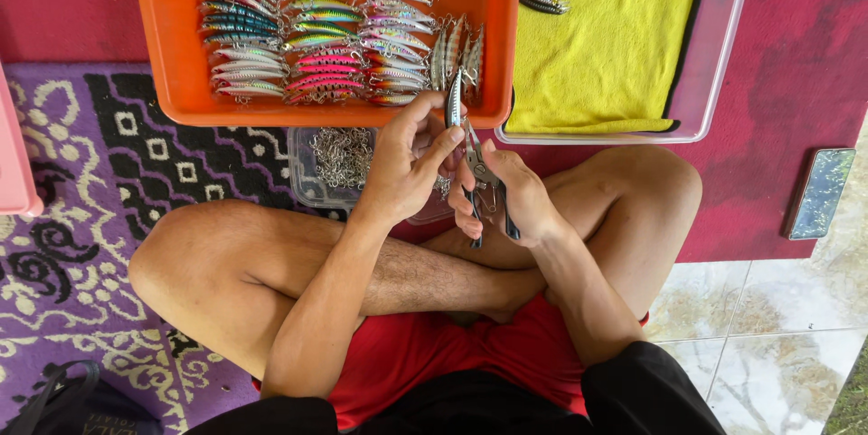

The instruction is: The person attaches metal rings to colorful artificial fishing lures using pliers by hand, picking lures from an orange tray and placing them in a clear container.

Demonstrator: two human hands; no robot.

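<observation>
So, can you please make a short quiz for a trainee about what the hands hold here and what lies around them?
1. True or false: the left hand pinches a silvery fishing lure above the rim of the orange tray.
2. Which tool does the right hand grip? A) scissors B) small pliers C) a knife
3. Fill in: the yellow cloth lies in a ____ tray, right of the orange one.

Key
1. True
2. B
3. clear; a few lures rest at its top edge
</observation>
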